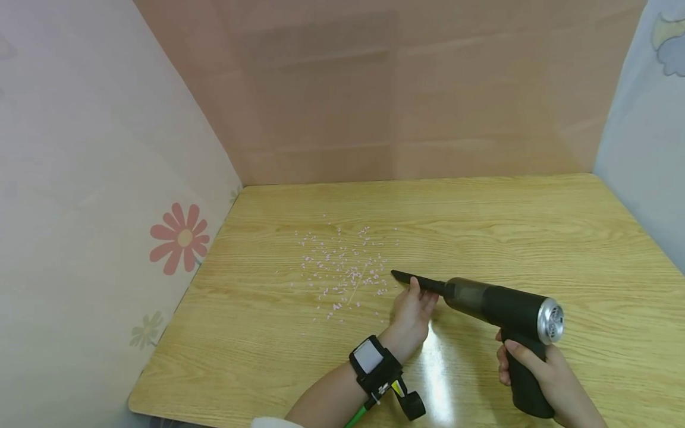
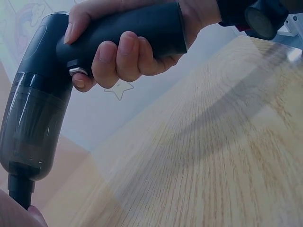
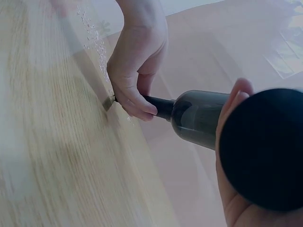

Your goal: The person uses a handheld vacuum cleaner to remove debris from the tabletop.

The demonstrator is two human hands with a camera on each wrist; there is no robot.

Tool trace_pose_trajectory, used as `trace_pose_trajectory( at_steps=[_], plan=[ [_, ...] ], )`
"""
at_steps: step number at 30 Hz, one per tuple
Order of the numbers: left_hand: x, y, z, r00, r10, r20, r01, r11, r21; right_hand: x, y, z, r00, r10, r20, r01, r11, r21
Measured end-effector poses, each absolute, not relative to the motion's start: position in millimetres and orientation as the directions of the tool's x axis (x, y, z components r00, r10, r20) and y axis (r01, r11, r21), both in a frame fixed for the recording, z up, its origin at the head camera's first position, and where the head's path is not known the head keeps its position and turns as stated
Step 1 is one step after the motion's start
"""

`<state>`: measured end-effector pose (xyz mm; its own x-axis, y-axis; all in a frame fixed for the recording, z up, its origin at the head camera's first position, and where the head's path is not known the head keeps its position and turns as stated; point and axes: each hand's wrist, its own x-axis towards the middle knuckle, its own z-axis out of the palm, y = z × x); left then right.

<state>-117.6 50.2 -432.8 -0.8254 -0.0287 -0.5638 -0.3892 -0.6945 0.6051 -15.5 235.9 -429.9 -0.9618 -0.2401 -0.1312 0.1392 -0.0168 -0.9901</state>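
Note:
A black handheld vacuum cleaner [image 1: 514,308] with a silver-rimmed rear end points leftward over the wooden table. My right hand [image 1: 543,371] grips its handle, fingers wrapped round it below the button in the left wrist view. Around the slim black crevice nozzle [image 1: 401,276], my left hand [image 1: 412,312] pinches with thumb and fingers. The smoky see-through dust cup [image 2: 33,127] sits between nozzle and body. Small pale paper scraps [image 1: 353,274] lie scattered just left of the nozzle tip. In the right wrist view, the handle's round base [image 3: 267,149] hides part of the right hand.
The wood-grain table [image 1: 257,333] has rounded corners. A pale wall with a flower print [image 1: 184,238] borders its left side, a brown sheet [image 1: 396,95] its back and another pale wall [image 1: 653,154] its right. A thin pale stick [image 1: 357,285] lies among the scraps.

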Motion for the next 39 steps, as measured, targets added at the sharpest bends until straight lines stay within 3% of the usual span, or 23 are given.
trace_pose_trajectory(
  at_steps=[23, 30, 39],
  plan=[
    [-105, 47, -431, -0.823, -0.013, -0.568, -0.402, -0.693, 0.599, -11, 243, -425, -0.933, -0.338, -0.126, 0.135, -0.003, -0.991],
    [-103, 42, -430, -0.831, -0.017, -0.556, -0.393, -0.69, 0.608, -12, 238, -419, -0.93, -0.328, -0.166, 0.156, 0.058, -0.986],
    [-104, 34, -430, -0.828, -0.022, -0.56, -0.387, -0.701, 0.6, -12, 229, -419, -0.939, -0.32, -0.128, 0.119, 0.047, -0.992]
  ],
)
